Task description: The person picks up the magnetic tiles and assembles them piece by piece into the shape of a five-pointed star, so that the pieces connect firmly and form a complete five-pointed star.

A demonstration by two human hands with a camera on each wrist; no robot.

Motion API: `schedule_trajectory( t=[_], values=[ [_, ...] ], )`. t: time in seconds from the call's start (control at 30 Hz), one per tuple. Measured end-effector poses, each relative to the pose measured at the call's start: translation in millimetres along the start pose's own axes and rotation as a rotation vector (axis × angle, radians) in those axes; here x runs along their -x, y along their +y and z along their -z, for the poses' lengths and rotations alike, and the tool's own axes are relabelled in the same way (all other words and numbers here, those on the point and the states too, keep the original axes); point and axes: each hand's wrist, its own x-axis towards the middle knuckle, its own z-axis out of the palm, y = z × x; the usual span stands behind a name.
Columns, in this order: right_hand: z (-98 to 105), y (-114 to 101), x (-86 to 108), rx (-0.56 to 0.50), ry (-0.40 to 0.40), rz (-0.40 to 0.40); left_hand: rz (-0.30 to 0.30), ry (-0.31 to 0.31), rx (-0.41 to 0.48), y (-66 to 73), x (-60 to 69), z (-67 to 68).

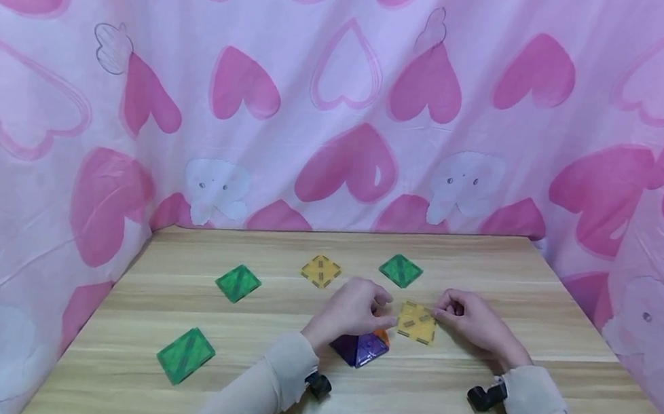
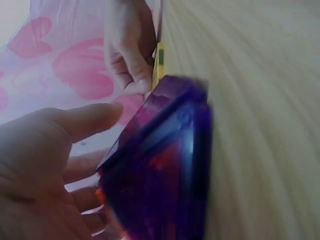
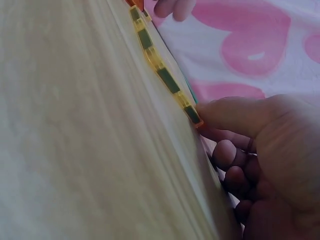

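Note:
My right hand (image 1: pixel 476 324) pinches the near corner of a yellow square magnetic tile (image 1: pixel 416 326) between thumb and forefinger. In the right wrist view this tile (image 3: pixel 167 79) shows edge-on, low over the tabletop. Left of it stands a raised shape of purple magnetic tiles (image 1: pixel 358 352) with an orange part (image 1: pixel 381 336). Over and behind that shape is my left hand (image 1: pixel 351 311), its fingers loosely extended. The left wrist view shows the purple shape (image 2: pixel 155 170) in front of these fingers, the thumb apart from it; whether the other fingers touch it is hidden.
Green tiles lie flat on the wooden table (image 1: pixel 407 413): one at the back (image 1: pixel 401 270), one at the left (image 1: pixel 238 284), and a rectangular one (image 1: pixel 186 356) at the near left. Another yellow tile (image 1: pixel 321 271) lies behind my left hand. A pink heart-patterned curtain (image 1: pixel 349 161) surrounds the table.

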Motion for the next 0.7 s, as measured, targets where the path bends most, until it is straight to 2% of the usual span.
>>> schedule_trajectory(
  t=[0.1,0.2,0.4,0.57,0.7],
  values=[
    [-1.6,0.7,-0.4,0.001,-0.006,0.024,0.008,0.008,-0.128,2.7,-2.6,-4.5],
    [-3.0,2.3,-1.4,0.001,-0.01,0.041,0.032,0.024,-0.189,2.6,-3.0,-8.8],
    [-0.4,2.0,-1.1,-0.014,-0.035,0.031,0.098,0.066,-0.162,6.1,-3.7,-13.1],
    [5.4,2.8,0.7,-0.041,-0.061,-0.003,0.096,0.069,-0.125,9.2,-5.3,-15.2],
    [8.7,5.4,5.1,-0.021,-0.083,-0.003,0.093,0.055,-0.138,12.9,-6.2,-16.5]
  ],
)
